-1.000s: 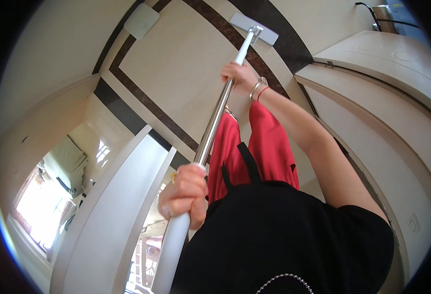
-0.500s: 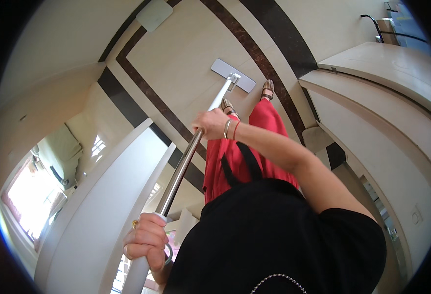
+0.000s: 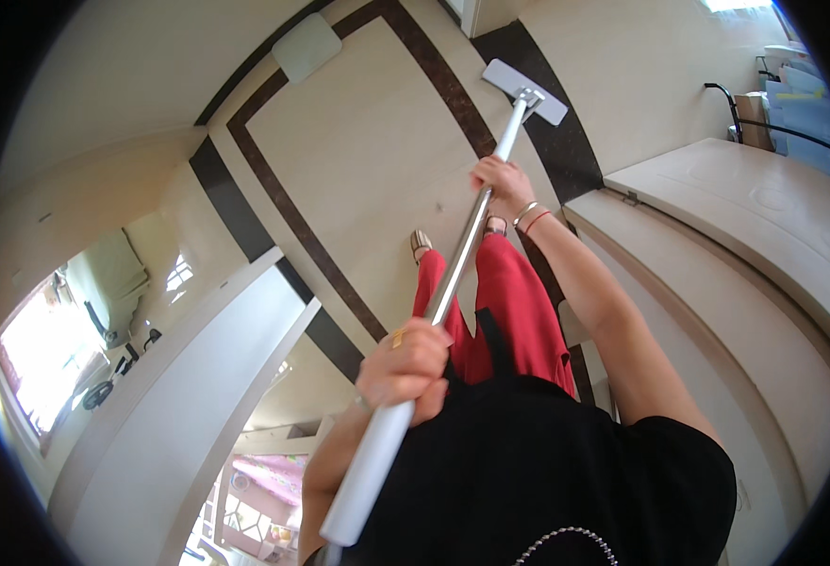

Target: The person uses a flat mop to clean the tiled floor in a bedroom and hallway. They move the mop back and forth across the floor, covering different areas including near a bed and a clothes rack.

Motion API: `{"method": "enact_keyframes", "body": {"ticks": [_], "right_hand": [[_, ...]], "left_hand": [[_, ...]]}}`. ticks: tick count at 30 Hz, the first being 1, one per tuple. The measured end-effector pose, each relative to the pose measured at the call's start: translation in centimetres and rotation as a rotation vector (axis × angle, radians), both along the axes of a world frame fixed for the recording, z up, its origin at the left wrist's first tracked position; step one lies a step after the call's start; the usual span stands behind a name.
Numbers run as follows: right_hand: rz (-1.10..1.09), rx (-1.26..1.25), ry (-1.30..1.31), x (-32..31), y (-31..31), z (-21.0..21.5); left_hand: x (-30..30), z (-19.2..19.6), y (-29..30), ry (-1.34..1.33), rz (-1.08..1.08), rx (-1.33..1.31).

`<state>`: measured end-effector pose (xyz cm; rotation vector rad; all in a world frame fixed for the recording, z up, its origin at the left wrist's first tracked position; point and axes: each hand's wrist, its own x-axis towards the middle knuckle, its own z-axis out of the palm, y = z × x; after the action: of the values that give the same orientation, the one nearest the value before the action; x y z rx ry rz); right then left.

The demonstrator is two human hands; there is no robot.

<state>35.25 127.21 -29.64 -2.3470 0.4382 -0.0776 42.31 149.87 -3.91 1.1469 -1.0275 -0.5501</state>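
A flat mop [image 3: 460, 247] with a silver and white pole slants from the lower left up to the upper right. My left hand [image 3: 406, 370], wearing a gold ring, wraps around the pole near its thick white grip, in front of my black top. Farther along, my right hand [image 3: 503, 183], with a bracelet and a red string at the wrist, is closed around the pole where silver meets white. The white rectangular mop head [image 3: 553, 108] lies on the floor across the dark border strip, ahead and to the right of my feet.
A white door panel [image 3: 189, 406] stands at the left. White door panels [image 3: 717, 203] run along the right, with blue bins [image 3: 802, 94] and a black bar behind them. A pale square object [image 3: 307, 47] rests on the floor at the far left.
The mop head has slid to the right and farther away, onto the dark strip. Both hands have moved right and forward with the pole, still gripping it.
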Motion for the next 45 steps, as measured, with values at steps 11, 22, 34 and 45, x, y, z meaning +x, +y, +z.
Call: {"method": "enact_keyframes", "body": {"ticks": [11, 22, 34, 45], "right_hand": [[-0.271, -0.002, -0.198, 5.2, -9.6, -5.6], [0.042, 0.222, -0.118, 5.9, 12.8, 4.0], [0.230, 0.253, 0.029, 2.1, 5.4, 6.9], [-0.359, 0.014, -0.163, 3.1, -7.2, -1.2]], "left_hand": [[6.8, -2.9, -9.8, -0.105, -0.073, -0.016], [1.1, 11.8, 5.0, -0.127, 0.259, 0.381], [0.4, 11.1, 0.4, -0.071, 0.054, 0.202], [3.9, 0.6, -10.2, -0.051, -0.134, -0.053]]}}
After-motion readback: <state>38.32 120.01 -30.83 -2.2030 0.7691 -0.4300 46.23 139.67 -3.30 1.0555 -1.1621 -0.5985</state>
